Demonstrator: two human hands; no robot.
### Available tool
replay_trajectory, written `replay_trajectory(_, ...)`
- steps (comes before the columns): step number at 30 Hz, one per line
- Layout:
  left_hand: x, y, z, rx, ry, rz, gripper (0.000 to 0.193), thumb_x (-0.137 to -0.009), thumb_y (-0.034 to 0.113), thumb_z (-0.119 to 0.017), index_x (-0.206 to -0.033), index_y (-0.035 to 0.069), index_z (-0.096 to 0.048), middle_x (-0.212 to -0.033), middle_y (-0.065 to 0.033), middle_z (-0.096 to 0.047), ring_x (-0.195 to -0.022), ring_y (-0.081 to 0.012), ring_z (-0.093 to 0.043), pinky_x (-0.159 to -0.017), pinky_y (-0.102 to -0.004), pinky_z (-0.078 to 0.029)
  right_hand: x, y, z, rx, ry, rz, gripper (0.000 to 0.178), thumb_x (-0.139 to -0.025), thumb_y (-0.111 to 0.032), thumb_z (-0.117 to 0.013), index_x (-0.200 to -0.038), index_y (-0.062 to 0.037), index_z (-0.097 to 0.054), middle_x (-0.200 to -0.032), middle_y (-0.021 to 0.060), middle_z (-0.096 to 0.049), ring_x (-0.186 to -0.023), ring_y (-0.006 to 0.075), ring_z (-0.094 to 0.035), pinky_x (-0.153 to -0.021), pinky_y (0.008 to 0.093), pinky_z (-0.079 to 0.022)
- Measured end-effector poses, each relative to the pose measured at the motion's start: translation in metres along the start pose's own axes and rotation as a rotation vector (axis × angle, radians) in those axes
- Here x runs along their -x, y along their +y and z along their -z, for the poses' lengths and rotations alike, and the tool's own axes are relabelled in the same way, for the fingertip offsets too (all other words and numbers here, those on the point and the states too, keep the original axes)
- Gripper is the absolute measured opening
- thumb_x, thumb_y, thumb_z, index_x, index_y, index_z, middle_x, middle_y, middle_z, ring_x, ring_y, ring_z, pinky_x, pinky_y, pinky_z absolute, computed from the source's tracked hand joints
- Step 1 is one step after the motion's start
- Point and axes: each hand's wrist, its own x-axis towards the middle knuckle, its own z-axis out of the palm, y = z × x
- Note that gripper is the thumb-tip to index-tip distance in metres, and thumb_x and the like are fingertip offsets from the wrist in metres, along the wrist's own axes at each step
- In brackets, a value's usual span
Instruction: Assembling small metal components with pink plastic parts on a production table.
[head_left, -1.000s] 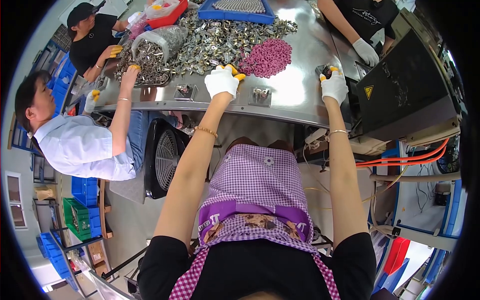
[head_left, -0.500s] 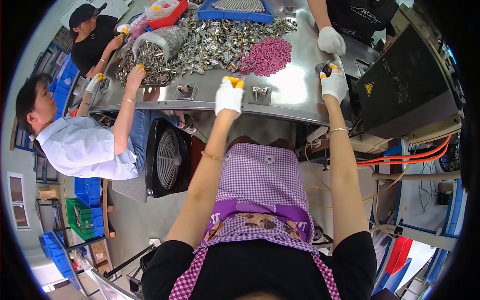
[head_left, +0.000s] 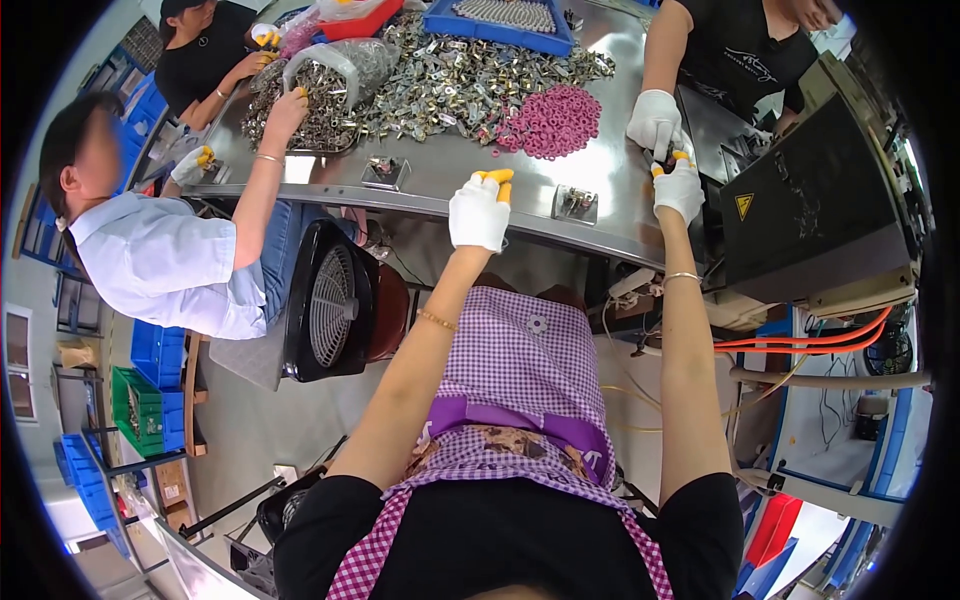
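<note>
My left hand [head_left: 480, 212], in a white glove with yellow fingertips, is over the table's front edge with its fingers curled in. Whatever it may hold is hidden. To its right sits a small metal fixture [head_left: 575, 203] with a metal part on it. My right hand [head_left: 679, 190], gloved alike, reaches to the table's right end, fingers closed around a small dark piece too covered to name. A co-worker's white-gloved hand [head_left: 655, 122] comes down from beyond and meets my right fingertips there. Pink rings [head_left: 549, 122] lie heaped beyond my left hand.
Beside the rings spreads a large pile of small metal parts [head_left: 440, 90]; a blue tray [head_left: 500, 40] stands behind it. Another fixture [head_left: 385, 172] sits left of my hand. A black machine box [head_left: 805, 200] rises at right. A seated co-worker [head_left: 160, 240] works at left.
The view has shifted, so the table sits differently. The co-worker's gloved hand has come down to my right hand. My left hand has drawn back toward the table's front edge.
</note>
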Motion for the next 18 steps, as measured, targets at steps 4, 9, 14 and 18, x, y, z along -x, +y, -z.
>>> replay_trajectory(4,0.006,-0.019,-0.008,0.009,0.145,-0.165,0.021,-0.081,0.024,-0.063,-0.097,0.013,-0.072,-0.094,-0.0086,-0.064,-0.068,-0.0279,-0.06,-0.066,-0.0382,-0.049,-0.005,-0.009,0.003,0.212,0.171,0.023,0.038,-0.086,-0.034,-0.062,-0.12,-0.0161,-0.059,-0.107,0.0121,-0.062,-0.086,0.0291,-0.062,-0.077,0.0401,-0.05)
replay_trajectory(9,0.005,-0.019,-0.009,0.028,0.221,-0.219,0.022,-0.079,0.025,-0.066,-0.097,0.013,-0.072,-0.092,-0.0077,-0.064,-0.067,-0.0264,-0.059,-0.063,-0.0369,-0.048,0.02,-0.085,0.027,0.07,0.093,0.424,0.031,-0.084,-0.036,-0.061,-0.11,-0.0224,-0.068,-0.103,0.0094,-0.065,-0.084,0.0281,-0.062,-0.075,0.0408,-0.051)
replay_trajectory(14,0.006,-0.015,-0.008,0.018,0.198,-0.175,0.024,-0.078,0.026,-0.068,-0.097,0.013,-0.072,-0.088,-0.0069,-0.064,-0.068,-0.0263,-0.059,-0.062,-0.0363,-0.047,0.064,-0.186,0.02,-0.069,0.017,0.957,0.015,-0.078,-0.03,-0.064,-0.083,-0.022,-0.076,-0.086,0.0045,-0.067,-0.079,0.0269,-0.062,-0.07,0.04,-0.049)
replay_trajectory(18,0.002,-0.016,-0.007,-0.004,0.18,-0.159,0.024,-0.077,0.027,-0.068,-0.097,0.012,-0.072,-0.085,-0.0065,-0.065,-0.068,-0.0263,-0.059,-0.062,-0.0363,-0.047,0.07,-0.212,-0.004,0.126,0.007,1.021,0.016,-0.076,-0.029,-0.063,-0.081,-0.0188,-0.076,-0.084,0.0053,-0.068,-0.076,0.0278,-0.062,-0.069,0.0412,-0.049)
